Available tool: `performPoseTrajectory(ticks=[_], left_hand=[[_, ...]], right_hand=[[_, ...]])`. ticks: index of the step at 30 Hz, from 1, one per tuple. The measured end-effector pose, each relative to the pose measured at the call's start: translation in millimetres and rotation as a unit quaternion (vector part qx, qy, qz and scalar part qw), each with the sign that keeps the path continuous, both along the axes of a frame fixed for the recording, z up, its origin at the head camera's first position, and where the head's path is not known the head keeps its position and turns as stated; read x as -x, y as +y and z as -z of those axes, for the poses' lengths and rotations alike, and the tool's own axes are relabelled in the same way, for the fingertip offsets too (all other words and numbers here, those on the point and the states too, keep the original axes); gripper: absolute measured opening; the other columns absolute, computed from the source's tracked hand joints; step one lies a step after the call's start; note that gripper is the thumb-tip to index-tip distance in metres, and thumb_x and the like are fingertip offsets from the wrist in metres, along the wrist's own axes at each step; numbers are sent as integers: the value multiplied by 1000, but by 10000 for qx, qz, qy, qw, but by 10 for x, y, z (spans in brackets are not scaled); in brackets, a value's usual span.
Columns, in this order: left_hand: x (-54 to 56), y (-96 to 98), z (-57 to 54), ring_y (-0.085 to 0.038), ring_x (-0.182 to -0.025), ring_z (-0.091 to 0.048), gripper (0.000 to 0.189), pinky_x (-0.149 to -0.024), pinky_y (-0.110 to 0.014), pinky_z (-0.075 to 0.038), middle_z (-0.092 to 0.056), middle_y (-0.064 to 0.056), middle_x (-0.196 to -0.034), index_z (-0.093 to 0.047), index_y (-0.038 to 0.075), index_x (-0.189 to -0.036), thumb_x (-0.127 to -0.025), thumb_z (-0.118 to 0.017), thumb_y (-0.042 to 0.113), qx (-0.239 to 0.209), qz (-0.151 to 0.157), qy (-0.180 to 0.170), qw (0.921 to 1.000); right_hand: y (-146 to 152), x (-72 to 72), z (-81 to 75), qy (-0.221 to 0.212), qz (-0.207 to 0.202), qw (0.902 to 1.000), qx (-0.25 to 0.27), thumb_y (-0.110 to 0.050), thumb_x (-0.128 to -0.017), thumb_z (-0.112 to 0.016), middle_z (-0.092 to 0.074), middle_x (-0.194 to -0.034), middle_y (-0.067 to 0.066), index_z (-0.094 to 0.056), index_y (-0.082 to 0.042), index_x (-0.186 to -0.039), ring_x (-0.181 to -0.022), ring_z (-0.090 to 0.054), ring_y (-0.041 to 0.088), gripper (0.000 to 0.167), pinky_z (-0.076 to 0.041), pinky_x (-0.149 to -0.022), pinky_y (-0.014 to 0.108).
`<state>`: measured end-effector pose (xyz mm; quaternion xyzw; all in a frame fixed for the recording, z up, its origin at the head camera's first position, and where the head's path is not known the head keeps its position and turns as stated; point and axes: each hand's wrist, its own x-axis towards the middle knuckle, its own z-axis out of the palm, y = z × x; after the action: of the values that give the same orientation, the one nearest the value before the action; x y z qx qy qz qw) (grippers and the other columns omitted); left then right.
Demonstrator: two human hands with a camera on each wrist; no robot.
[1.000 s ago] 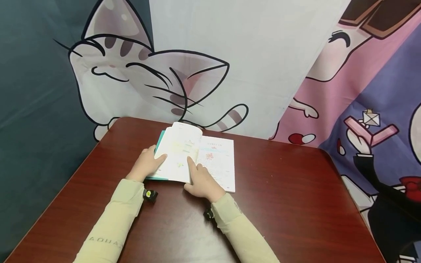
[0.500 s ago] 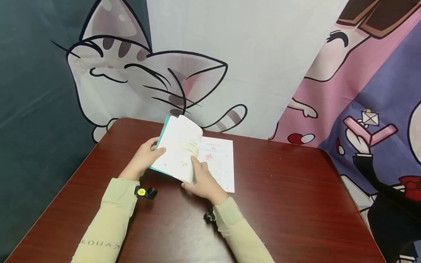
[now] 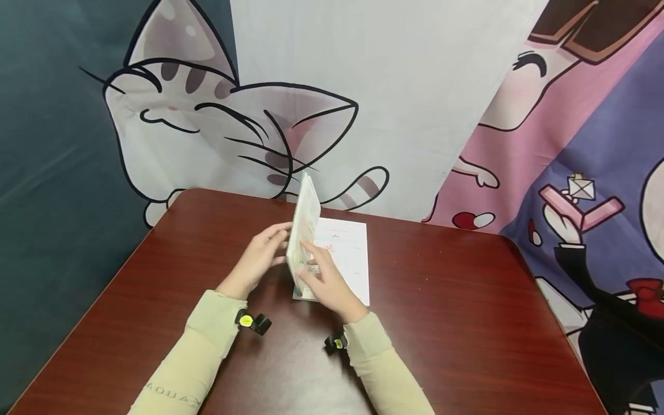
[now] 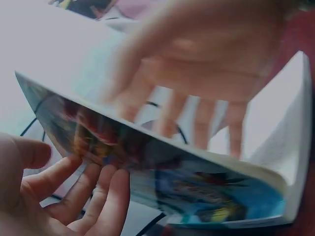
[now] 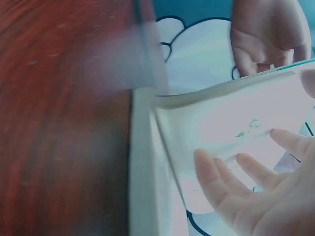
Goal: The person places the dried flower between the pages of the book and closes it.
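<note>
An open book [image 3: 353,259] lies on the table, its left cover and pages [image 3: 307,219] standing nearly upright. My left hand [image 3: 256,256] is on the outer side of the raised part; in the left wrist view its fingertips [image 4: 118,182] touch the colourful cover [image 4: 206,191], with the thumb on that same side. My right hand [image 3: 329,282] is on the inner side, over the right page. The right wrist view shows its fingers spread and loosely bent against or close to the white page [image 5: 216,128]; contact is unclear. The raised part hides some left fingertips in the head view.
The reddish-brown table [image 3: 441,323] extends around the book. Behind it hangs a cloth backdrop [image 3: 404,104] with cartoon figures. A small black wrist camera [image 3: 254,321] sits at the left cuff, another [image 3: 336,343] at the right.
The left cover and pages have swung up from lying nearly flat to almost upright. My left hand has moved right with them, from gripping the edge to touching the outside.
</note>
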<state>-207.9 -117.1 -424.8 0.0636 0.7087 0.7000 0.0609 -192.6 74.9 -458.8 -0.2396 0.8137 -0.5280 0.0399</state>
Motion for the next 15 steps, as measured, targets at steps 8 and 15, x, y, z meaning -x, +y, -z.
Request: performPoseTrajectory(ticks=[8,15], left_hand=[[11,307,158,-40,-134,-49,48,-106,-58,-42,-46,-20,-149,-43,12,-153,-106,-51,16,2044,555,1259,9692],[50,493,242,-40,-141,-39,54,-112,-60,-35,-34,-23,-157,-34,13,-158,-107,-50,24,2461,944,1210,9570]], right_hand=[[168,44,-208,-684,635,9838,1528,-32,-111,-34,-43,-152,20,-36,-11,-158,-127,-49,39,51,-55,-91,49],[406,78,-418,-719,1509,9731,1587,-31,-107,-49,-51,-148,12,-44,-20,-154,-120,-59,35,49,-53,-90,54]])
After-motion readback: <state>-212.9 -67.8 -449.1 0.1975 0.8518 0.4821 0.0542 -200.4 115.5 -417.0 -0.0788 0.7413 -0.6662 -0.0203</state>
